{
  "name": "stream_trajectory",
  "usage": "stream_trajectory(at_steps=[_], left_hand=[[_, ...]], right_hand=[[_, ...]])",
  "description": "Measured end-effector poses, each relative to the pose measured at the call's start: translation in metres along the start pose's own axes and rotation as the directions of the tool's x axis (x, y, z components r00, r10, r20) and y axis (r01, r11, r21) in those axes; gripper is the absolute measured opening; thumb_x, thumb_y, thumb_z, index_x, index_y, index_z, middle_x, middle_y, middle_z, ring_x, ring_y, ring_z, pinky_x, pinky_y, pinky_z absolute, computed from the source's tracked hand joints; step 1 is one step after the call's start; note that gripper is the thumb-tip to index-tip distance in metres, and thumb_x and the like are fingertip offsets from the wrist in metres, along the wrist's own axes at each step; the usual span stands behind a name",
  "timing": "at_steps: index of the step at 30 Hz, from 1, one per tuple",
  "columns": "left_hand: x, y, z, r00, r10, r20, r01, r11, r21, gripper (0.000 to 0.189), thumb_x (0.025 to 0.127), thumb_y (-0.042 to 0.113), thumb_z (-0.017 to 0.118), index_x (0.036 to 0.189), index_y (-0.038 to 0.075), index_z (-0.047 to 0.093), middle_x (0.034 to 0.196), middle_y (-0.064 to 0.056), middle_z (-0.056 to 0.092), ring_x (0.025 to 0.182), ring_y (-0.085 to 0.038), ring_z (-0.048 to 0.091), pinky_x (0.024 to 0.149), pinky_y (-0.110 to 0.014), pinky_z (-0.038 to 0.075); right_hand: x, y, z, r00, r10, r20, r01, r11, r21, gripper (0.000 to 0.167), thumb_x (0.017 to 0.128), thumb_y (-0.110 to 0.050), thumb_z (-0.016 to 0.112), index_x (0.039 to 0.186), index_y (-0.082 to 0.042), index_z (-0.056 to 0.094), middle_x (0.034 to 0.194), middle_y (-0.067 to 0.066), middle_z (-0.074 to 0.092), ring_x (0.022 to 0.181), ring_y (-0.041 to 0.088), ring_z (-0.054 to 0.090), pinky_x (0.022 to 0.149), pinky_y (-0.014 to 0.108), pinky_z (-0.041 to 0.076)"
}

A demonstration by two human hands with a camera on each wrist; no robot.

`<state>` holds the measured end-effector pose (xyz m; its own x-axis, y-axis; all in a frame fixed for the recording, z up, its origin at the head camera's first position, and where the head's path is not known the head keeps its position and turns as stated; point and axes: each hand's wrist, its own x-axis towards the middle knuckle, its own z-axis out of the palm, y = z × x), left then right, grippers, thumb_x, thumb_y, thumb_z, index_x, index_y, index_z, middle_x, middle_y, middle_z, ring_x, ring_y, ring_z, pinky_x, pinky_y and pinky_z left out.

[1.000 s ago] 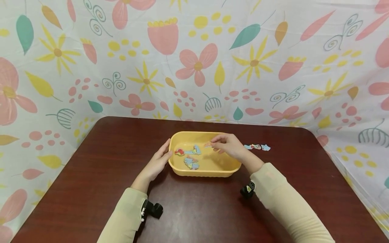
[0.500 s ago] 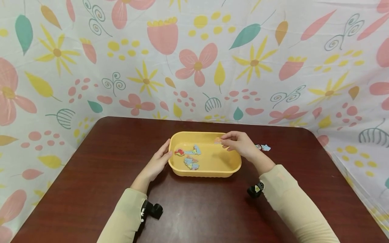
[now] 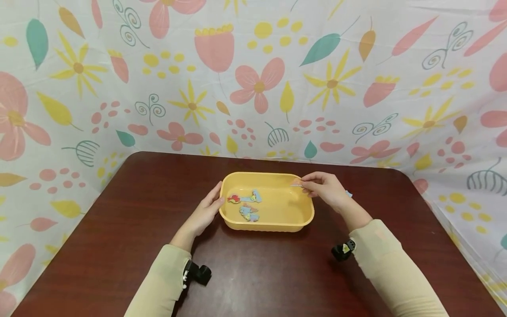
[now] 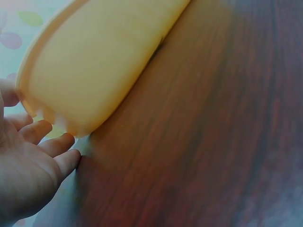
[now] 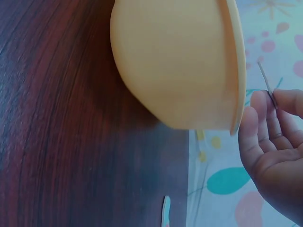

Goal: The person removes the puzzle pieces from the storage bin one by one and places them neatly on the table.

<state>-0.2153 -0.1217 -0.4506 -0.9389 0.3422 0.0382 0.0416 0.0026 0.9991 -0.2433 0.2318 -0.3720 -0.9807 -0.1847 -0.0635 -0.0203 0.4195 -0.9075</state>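
A yellow plastic basin (image 3: 277,223) sits on the table, with several small flat printed puzzle pieces (image 3: 249,213) lying towards its left side. My left hand (image 3: 203,213) rests against the basin's left end, thumb at the rim; in the left wrist view its extended fingers touch the outer wall. Over the basin's right back corner, my right hand (image 3: 326,190) pinches a thin puzzle piece (image 3: 296,182) between thumb and fingers. The right wrist view shows this piece (image 5: 265,78) edge-on, above the rim. Its printed picture is too small to make out.
A light blue puzzle piece (image 3: 349,193) shows on the table behind my right wrist, mostly hidden. The dark brown table (image 3: 253,268) has rounded back corners. A flower-printed cloth (image 3: 253,132) hangs behind it.
My right hand has moved right with the pinched puzzle piece, from mid-basin to its right back corner, and now covers most of the table pieces there. My left hand stays in place.
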Motion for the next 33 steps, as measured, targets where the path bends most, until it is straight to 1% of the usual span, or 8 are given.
stream_trajectory(at_steps=[5,9,13,15,20,27,30,33], left_hand=[[-0.001,0.002,0.001,1.0,-0.012,-0.001,0.012,1.0,0.006,0.058,0.103,0.013,0.036,0.153,0.01,0.008,0.157,-0.017,0.014,0.142,-0.032,0.023,0.114,-0.046,0.025],[-0.001,0.003,0.001,1.0,-0.012,-0.009,0.012,1.0,0.013,0.058,0.103,0.012,0.036,0.153,0.01,0.008,0.158,-0.015,0.012,0.143,-0.03,0.022,0.114,-0.045,0.025],[0.0,0.002,0.0,1.0,0.001,-0.002,-0.001,1.0,-0.002,0.058,0.102,0.011,0.036,0.153,0.009,0.008,0.158,-0.016,0.01,0.143,-0.031,0.02,0.114,-0.045,0.024],[0.001,0.001,0.0,1.0,-0.001,0.006,0.001,1.0,-0.011,0.058,0.103,0.011,0.036,0.153,0.009,0.007,0.158,-0.016,0.01,0.143,-0.031,0.019,0.114,-0.045,0.024],[0.0,-0.001,0.0,1.0,0.001,0.011,-0.001,0.999,-0.041,0.058,0.103,0.013,0.037,0.153,0.009,0.008,0.158,-0.016,0.012,0.143,-0.031,0.02,0.115,-0.045,0.023],[0.0,-0.002,0.001,1.0,0.008,0.003,-0.008,0.998,-0.056,0.058,0.102,0.011,0.036,0.153,0.008,0.007,0.158,-0.016,0.012,0.144,-0.031,0.019,0.115,-0.046,0.022],[0.0,-0.001,0.002,1.0,-0.001,-0.001,0.001,0.999,-0.048,0.058,0.102,0.012,0.037,0.153,0.01,0.009,0.158,-0.016,0.013,0.143,-0.03,0.021,0.115,-0.045,0.023],[0.0,0.0,0.001,1.0,-0.009,-0.003,0.009,0.999,-0.038,0.058,0.103,0.013,0.037,0.153,0.012,0.009,0.158,-0.015,0.015,0.143,-0.03,0.022,0.115,-0.046,0.024]], right_hand=[[-0.002,0.004,-0.006,1.0,0.012,-0.02,-0.011,0.999,0.031,0.037,0.091,-0.019,0.064,0.115,0.009,0.058,0.095,0.014,0.069,0.08,0.014,0.068,0.074,0.032,0.058],[-0.002,0.008,-0.011,0.999,0.032,-0.033,-0.03,0.997,0.074,0.041,0.091,-0.021,0.064,0.117,0.009,0.056,0.093,0.007,0.071,0.079,0.013,0.069,0.077,0.037,0.058],[-0.003,0.015,-0.017,0.998,0.042,-0.04,-0.036,0.989,0.142,0.041,0.092,-0.021,0.062,0.119,0.009,0.054,0.091,-0.003,0.071,0.079,0.011,0.07,0.079,0.037,0.058],[-0.004,0.019,-0.021,0.998,0.041,-0.045,-0.033,0.983,0.18,0.04,0.092,-0.021,0.062,0.118,0.009,0.054,0.091,-0.007,0.071,0.079,0.01,0.07,0.077,0.034,0.058],[-0.008,0.025,-0.032,0.998,0.032,-0.054,-0.016,0.963,0.269,0.03,0.093,-0.017,0.061,0.114,0.004,0.056,0.091,-0.01,0.072,0.081,0.013,0.071,0.074,0.031,0.058],[-0.011,0.032,-0.046,0.996,0.049,-0.077,-0.017,0.93,0.367,0.028,0.092,-0.015,0.061,0.112,0.004,0.056,0.09,-0.007,0.073,0.08,0.012,0.071,0.073,0.03,0.059],[-0.012,0.038,-0.05,0.995,0.035,-0.09,0.003,0.922,0.387,0.024,0.093,-0.014,0.061,0.111,0.002,0.059,0.09,-0.006,0.073,0.081,0.012,0.071,0.073,0.03,0.058],[-0.012,0.045,-0.054,0.995,0.005,-0.102,0.039,0.905,0.423,0.018,0.093,-0.01,0.059,0.108,-0.001,0.063,0.091,-0.003,0.073,0.081,0.014,0.071,0.074,0.031,0.058]])
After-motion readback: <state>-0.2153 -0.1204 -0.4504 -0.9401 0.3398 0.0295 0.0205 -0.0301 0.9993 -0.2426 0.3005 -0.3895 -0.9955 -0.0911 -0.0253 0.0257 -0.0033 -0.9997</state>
